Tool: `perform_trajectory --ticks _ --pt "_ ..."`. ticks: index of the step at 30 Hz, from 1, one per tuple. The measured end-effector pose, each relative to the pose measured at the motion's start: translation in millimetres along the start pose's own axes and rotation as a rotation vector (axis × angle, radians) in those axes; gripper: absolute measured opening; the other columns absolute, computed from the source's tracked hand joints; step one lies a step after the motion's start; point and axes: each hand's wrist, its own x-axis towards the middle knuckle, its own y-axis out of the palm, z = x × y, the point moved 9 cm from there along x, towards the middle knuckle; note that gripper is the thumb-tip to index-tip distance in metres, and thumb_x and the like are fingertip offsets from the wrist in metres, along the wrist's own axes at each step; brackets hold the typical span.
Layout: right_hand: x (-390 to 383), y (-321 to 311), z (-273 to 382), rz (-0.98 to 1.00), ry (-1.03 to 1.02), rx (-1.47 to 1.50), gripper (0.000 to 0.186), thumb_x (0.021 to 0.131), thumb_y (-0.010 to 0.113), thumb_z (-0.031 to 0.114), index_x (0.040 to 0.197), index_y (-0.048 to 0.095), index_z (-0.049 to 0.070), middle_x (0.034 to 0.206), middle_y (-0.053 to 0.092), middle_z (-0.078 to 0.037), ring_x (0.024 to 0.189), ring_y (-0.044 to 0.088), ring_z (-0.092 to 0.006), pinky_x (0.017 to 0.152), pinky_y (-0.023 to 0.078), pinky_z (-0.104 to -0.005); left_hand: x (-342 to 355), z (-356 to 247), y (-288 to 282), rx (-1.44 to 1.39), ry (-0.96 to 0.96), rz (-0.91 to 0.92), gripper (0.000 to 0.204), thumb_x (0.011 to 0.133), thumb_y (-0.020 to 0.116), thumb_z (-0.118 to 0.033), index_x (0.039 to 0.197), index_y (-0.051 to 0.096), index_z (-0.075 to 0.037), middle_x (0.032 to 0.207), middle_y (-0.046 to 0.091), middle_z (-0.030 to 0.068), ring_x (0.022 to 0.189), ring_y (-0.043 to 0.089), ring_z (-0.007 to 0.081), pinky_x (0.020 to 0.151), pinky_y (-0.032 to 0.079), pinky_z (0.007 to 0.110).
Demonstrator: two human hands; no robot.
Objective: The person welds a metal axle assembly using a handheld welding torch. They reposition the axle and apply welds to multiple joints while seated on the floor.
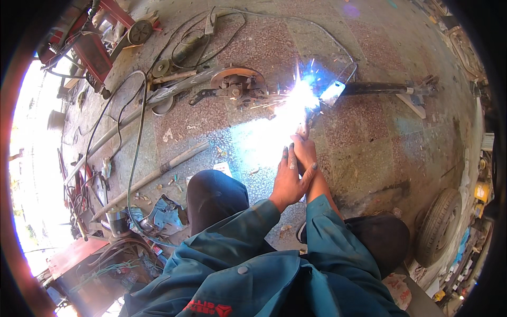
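My right hand (pixel 304 151) is closed around the handle of a welding torch (pixel 302 130), whose tip vanishes in white-blue glare and flying sparks. Against the right hand and wrist lies my left hand (pixel 288 182), fingers stretched forward and smudged dark, thumb across the right wrist. The arc burns at the near end of a dark metal bar (pixel 377 87) on the floor; the exact joint is hidden by glare. Beside it a pale rectangular plate (pixel 333 93) catches the light. Left of the arc is a rusty disc with a hub (pixel 237 79) on a long metal tube (pixel 185 83).
Black cable (pixel 141 111) loops over the tiled floor. A pole (pixel 169 165) lies left of my knee. Metal can (pixel 118 222) and scraps sit lower left, red machinery (pixel 90 53) upper left. A tyre (pixel 439 227) leans at the right, before a cluttered edge.
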Motion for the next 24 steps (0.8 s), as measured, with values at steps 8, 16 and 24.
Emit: perform_trajectory --ticks 8,16,24 --pt "0.9 1.1 -0.5 0.02 -0.032 -0.01 0.037 0.099 0.071 0.026 0.105 0.074 -0.01 0.097 0.074 -0.013 0.085 0.069 -0.0219 0.076 0.055 -0.0405 -0.9 4.3 2.0 0.028 0.009 0.011 0.105 0.109 0.061 -0.06 0.168 0.021 0.017 0.171 0.028 0.0442 0.163 0.026 0.0565 0.133 0.03 0.053" --pt "1.7 2.7 -10.0 0.04 0.051 -0.023 0.036 0.101 0.066 0.025 0.118 0.072 -0.006 0.105 0.073 -0.011 0.095 0.066 -0.0227 0.085 0.053 -0.0403 -0.9 6.9 1.2 0.013 -0.019 0.026 0.105 0.11 0.06 -0.06 0.168 0.019 0.017 0.171 0.027 0.044 0.163 0.026 0.0553 0.133 0.03 0.052" --pt "16.0 -3.6 -14.7 0.015 -0.111 -0.001 0.031 0.098 0.07 0.025 0.102 0.074 -0.005 0.091 0.071 -0.009 0.081 0.065 -0.0189 0.073 0.052 -0.0393 -0.5 8.7 6.1 0.034 -0.005 0.032 0.104 0.109 0.061 -0.059 0.168 0.02 0.017 0.171 0.028 0.0434 0.163 0.028 0.0546 0.134 0.029 0.052"
